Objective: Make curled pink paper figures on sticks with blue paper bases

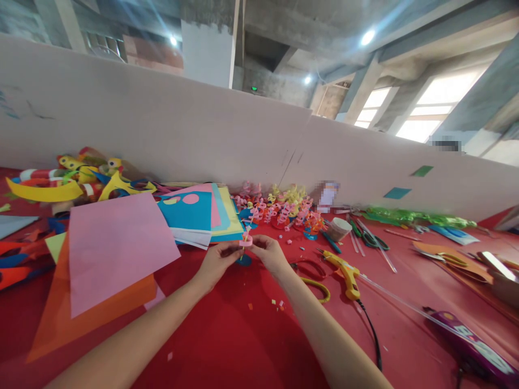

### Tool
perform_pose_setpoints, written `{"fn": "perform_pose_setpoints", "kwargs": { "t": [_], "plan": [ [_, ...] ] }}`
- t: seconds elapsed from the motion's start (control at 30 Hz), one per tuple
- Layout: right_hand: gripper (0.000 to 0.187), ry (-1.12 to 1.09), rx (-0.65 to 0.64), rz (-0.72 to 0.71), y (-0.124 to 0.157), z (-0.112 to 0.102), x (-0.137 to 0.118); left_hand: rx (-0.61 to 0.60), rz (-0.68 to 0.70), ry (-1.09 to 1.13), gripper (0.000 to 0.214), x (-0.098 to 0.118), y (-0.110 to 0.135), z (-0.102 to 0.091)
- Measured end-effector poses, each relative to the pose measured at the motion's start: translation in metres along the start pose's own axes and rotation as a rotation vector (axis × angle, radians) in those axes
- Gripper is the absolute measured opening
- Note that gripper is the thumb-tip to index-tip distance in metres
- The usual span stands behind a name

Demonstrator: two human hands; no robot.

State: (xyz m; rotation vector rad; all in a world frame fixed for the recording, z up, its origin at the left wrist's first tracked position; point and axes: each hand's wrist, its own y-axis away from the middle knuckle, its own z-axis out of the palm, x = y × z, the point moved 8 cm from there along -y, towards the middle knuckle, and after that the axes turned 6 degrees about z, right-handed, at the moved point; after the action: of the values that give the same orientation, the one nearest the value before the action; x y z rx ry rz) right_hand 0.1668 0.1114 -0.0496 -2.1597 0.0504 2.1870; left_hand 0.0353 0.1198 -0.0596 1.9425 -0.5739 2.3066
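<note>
My left hand [219, 262] and my right hand [268, 254] meet over the middle of the table, fingers closed in a pinch. Between their fingertips is a small pink paper spiral [245, 241], set round a thin pale stick. Under it shows a round blue paper base [244, 261], partly hidden by my fingers. Just behind my hands stands a cluster of similar pink and yellow paper spirals [284, 208], some on blue or orange bases. Tiny paper scraps [279, 304] are scattered on the red tabletop [227, 335] near my right forearm.
Coloured sheets, a pink one [121, 248] on top, lie at the left. To the right are a yellow glue gun [344, 273] with a black cord, scissors [318, 289], clear glue sticks [387, 254] and a purple tool [466, 335]. A white partition [162, 119] runs behind.
</note>
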Motion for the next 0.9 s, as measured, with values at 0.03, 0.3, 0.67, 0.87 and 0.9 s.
{"fn": "perform_pose_setpoints", "kwargs": {
  "t": [0.03,0.3,0.67,0.87,0.9],
  "plan": [
    [0.036,0.002,0.012,-0.009,0.0,-0.001,0.0,0.005,0.014,-0.022,0.028,0.001,0.0,-0.001],
    [0.039,0.122,-0.019,-0.056,0.003,-0.004,-0.008,0.025,0.074,-0.151,0.02,0.004,-0.002,-0.004],
    [0.013,0.685,-0.326,-0.073,0.067,-0.02,-0.045,0.062,0.048,-0.045,0.019,0.003,-0.001,-0.004],
    [0.031,0.901,-0.276,-0.154,0.089,-0.011,-0.068,0.056,0.076,-0.087,0.015,0.005,0.0,-0.003],
    [0.032,0.957,-0.295,-0.157,0.09,-0.009,-0.069,0.053,0.084,-0.102,0.014,0.006,0.0,-0.003]
  ]
}}
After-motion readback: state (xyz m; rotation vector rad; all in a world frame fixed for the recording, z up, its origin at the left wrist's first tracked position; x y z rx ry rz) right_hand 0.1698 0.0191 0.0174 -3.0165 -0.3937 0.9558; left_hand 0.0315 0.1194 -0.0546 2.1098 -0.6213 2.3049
